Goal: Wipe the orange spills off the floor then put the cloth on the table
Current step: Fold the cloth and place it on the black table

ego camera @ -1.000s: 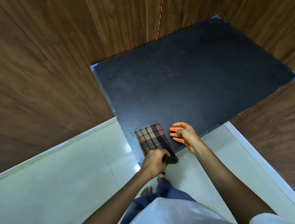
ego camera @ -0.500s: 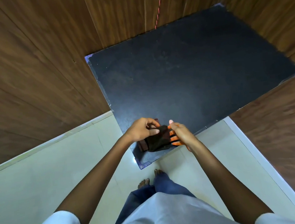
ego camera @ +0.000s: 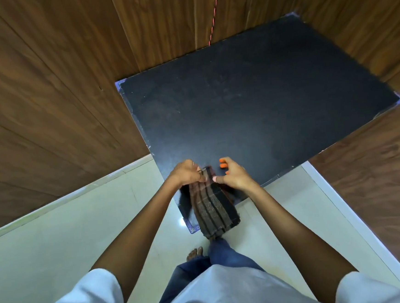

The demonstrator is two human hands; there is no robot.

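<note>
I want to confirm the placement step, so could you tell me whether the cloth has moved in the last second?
Yes. The cloth, earlier flat on the table, is now lifted by both hands, hanging down past the table's near edge.

- The table [ego camera: 250, 104] has a flat black top, dull and faintly scuffed, and sits in a corner against brown wood-panelled walls [ego camera: 46, 91].
- Its top is bare – only the cloth [ego camera: 210, 205] hangs over its near corner, and whether that rests on the surface cannot be told.
- The floor [ego camera: 57, 234] is pale glossy tile; a bare foot [ego camera: 195, 253] stands on it just before the table's corner.
</note>
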